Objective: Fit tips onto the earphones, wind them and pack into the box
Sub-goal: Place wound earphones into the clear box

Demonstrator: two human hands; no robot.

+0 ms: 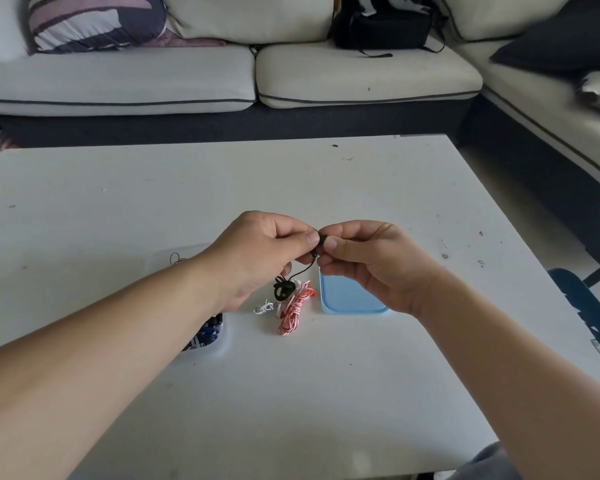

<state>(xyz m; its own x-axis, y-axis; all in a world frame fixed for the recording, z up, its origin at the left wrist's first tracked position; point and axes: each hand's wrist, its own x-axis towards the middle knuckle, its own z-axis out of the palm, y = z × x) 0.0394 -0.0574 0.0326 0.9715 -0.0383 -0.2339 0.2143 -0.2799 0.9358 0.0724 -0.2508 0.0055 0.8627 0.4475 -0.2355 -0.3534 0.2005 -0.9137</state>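
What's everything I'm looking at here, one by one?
black earphones: one, black, pinched between both hands, cord hanging down
striped earphones: one, red-white, on table below hands
small cord: one, white, left of striped earphones
blue container: one, light blue, right of striped earphones
clear box: one, transparent, partly under left forearm
table: one, white
sofa: one, cream, behind table
bag: one, black, on sofa
left hand: one, pinching black earphones
right hand: one, pinching black earphones
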